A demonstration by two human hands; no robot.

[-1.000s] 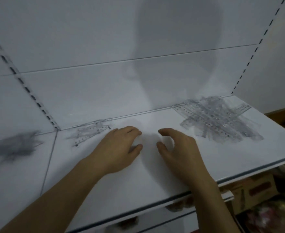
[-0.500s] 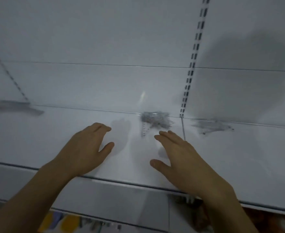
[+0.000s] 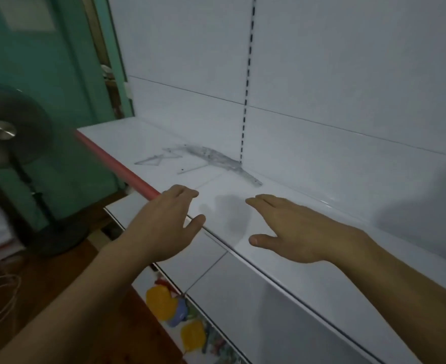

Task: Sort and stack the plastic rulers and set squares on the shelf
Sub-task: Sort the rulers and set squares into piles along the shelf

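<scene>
Clear plastic rulers (image 3: 220,164) lie in a loose heap against the back panel of the white shelf (image 3: 282,248), with two set squares (image 3: 158,159) just beside them, further left. We hold both hands over the shelf's front part, near the heap but apart from it: left hand (image 3: 164,227) and right hand (image 3: 295,227), fingers relaxed, each grip empty. We judge sorting not yet begun here; next, reach forward and gather the rulers.
</scene>
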